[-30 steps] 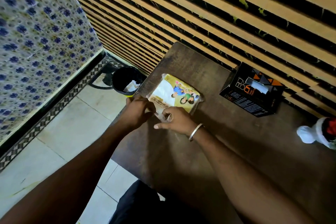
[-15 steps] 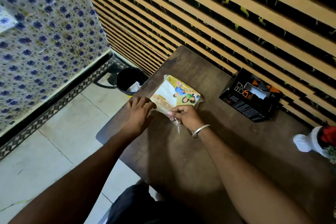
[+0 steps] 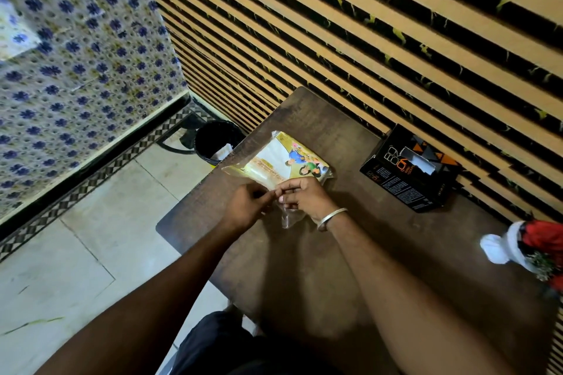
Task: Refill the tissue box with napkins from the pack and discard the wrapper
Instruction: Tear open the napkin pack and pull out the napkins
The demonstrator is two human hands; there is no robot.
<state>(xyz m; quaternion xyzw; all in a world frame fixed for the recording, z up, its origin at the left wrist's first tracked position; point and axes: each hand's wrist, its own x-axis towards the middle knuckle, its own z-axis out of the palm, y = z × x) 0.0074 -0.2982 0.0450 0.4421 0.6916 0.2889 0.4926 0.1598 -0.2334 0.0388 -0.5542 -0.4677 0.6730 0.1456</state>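
Observation:
A napkin pack (image 3: 281, 160) in a clear and yellow printed wrapper lies flat on the dark wooden table (image 3: 320, 253) near its left edge. My left hand (image 3: 246, 207) and my right hand (image 3: 304, 196) meet at the pack's near end, and both pinch the clear wrapper flap that hangs down between them. A black tissue box (image 3: 408, 169) with orange markings stands at the table's far right side against the wall, with a white tissue showing in its top slot.
A black waste bin (image 3: 216, 138) with white paper inside stands on the tiled floor just left of the table's far corner. A red and white Santa-hat ornament (image 3: 524, 245) sits at the table's right edge. A slatted wall runs along the table's far side.
My left hand has moved right from the pack's left corner to join my right hand at the wrapper's near end. The clear flap now hangs lower between the fingers.

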